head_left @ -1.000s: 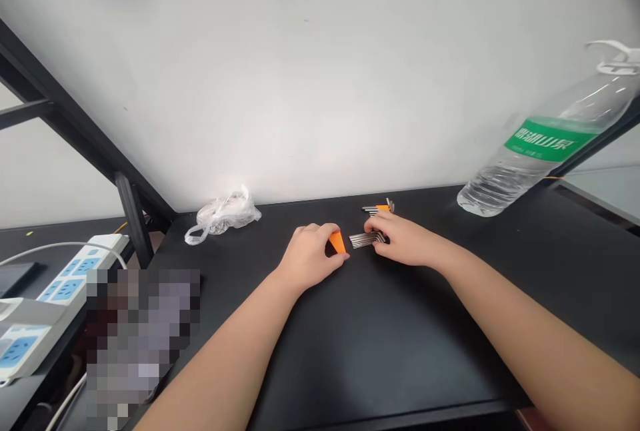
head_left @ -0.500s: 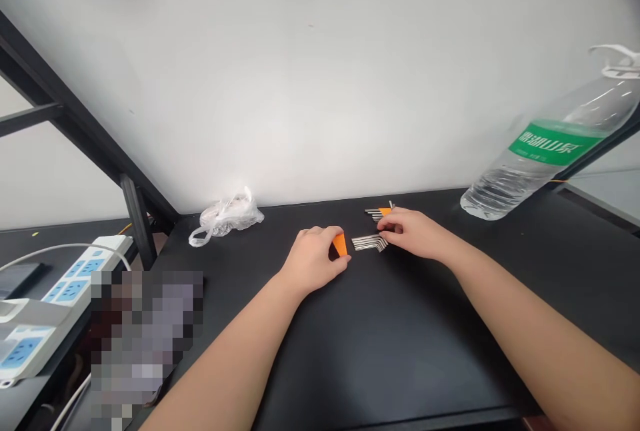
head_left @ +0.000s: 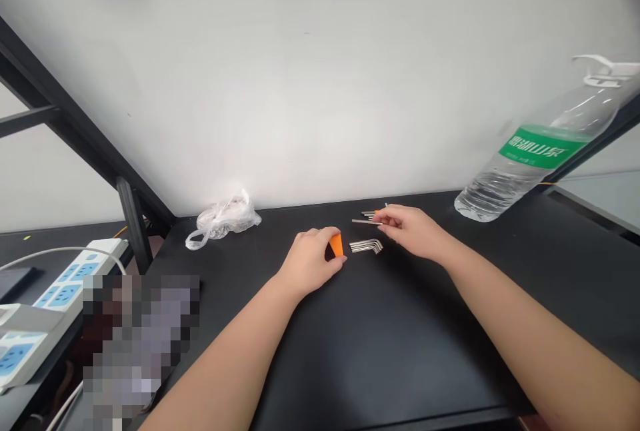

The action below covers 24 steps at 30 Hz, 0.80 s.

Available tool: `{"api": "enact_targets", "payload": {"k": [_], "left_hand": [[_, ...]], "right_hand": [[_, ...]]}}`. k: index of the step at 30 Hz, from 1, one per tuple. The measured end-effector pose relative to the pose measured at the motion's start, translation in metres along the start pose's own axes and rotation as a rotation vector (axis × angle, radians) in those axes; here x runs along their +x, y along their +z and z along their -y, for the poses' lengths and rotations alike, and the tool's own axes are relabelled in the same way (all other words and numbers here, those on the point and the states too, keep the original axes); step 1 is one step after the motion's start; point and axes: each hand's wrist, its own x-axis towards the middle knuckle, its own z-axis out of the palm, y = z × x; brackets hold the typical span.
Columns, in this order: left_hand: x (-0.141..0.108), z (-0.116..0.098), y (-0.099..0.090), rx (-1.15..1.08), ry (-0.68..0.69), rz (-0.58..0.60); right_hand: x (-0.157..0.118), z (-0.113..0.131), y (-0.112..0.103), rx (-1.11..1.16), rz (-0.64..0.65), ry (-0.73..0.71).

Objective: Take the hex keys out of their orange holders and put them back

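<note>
An orange hex key holder [head_left: 337,245] is gripped between the thumb and fingers of my left hand [head_left: 311,258], low over the black table. My right hand [head_left: 407,228] pinches one silver hex key [head_left: 365,222], its long arm pointing left toward the holder. Just below it, several loose hex keys [head_left: 365,246] lie side by side on the table, their bent ends to the right. Behind my right fingers sits a second set of hex keys [head_left: 369,214] with a bit of orange showing; my hand covers part of it.
A crumpled clear plastic bag [head_left: 227,218] lies at the back left. On the right stands a large water bottle [head_left: 540,148] with a green label. A white power strip [head_left: 65,294] is at the left, beside a black metal frame [head_left: 134,224]. A pale wall [head_left: 320,84] borders the table's back.
My right hand has lifted one hex key off the row of loose keys and raised it slightly. My left hand keeps its hold on the orange holder. The view has shifted a little.
</note>
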Motion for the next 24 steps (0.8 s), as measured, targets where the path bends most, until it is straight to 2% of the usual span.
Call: {"api": "enact_targets", "payload": {"k": [3,8,14,20,24], "left_hand": [[0.000,0.001,0.000,-0.027,-0.013,-0.009],[0.000,0.000,0.000,-0.053,-0.022,-0.009],[0.000,-0.001,-0.002,-0.078,-0.011,-0.012],[0.000,-0.004,-0.002,-0.126,0.017,-0.001],[0.001,-0.005,-0.001,-0.139,0.049,0.005]], "right_hand": [[-0.003,0.014,0.002,0.039,-0.005,-0.120],[-0.009,0.029,0.003,0.052,-0.024,-0.239],[-0.012,0.030,0.002,-0.008,-0.031,-0.304],[-0.013,0.029,0.008,-0.116,-0.140,-0.458],[-0.013,0.039,0.018,-0.079,-0.113,-0.498]]}}
